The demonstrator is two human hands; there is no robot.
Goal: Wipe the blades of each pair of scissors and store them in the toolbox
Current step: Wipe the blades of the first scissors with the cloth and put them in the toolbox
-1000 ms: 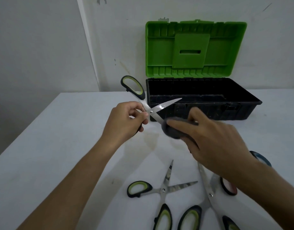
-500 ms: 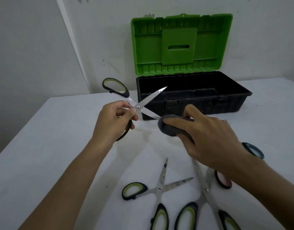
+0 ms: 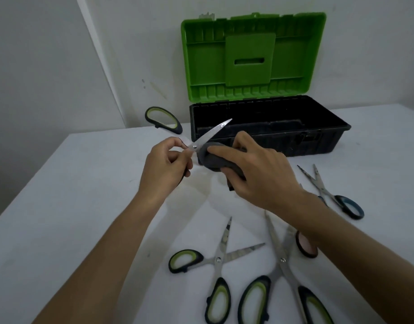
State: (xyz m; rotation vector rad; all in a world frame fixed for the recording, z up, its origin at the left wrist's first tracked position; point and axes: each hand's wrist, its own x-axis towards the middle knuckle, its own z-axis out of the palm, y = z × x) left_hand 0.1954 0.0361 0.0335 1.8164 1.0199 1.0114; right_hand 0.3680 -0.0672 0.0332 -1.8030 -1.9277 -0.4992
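Note:
My left hand [image 3: 165, 166] grips an open pair of scissors [image 3: 209, 136] near its pivot; one green-and-black handle loop [image 3: 163, 119] sticks up to the left and one blade points toward the toolbox. My right hand [image 3: 259, 170] pinches a grey cloth [image 3: 211, 157] around the other blade, right beside the pivot. The toolbox [image 3: 269, 127] stands behind, black tray open, green lid [image 3: 252, 57] upright against the wall.
Several more scissors lie open on the white table: two green-handled pairs [image 3: 218, 260] [image 3: 282, 265] in front, a blue-handled pair [image 3: 336, 195] at the right, and a pink-lined handle [image 3: 305, 245] partly under my right forearm. The table's left edge [image 3: 30, 183] runs diagonally.
The cloth has slid along the blade from near its tip back up to the pivot. The scissors tilted so the free blade points higher toward the toolbox.

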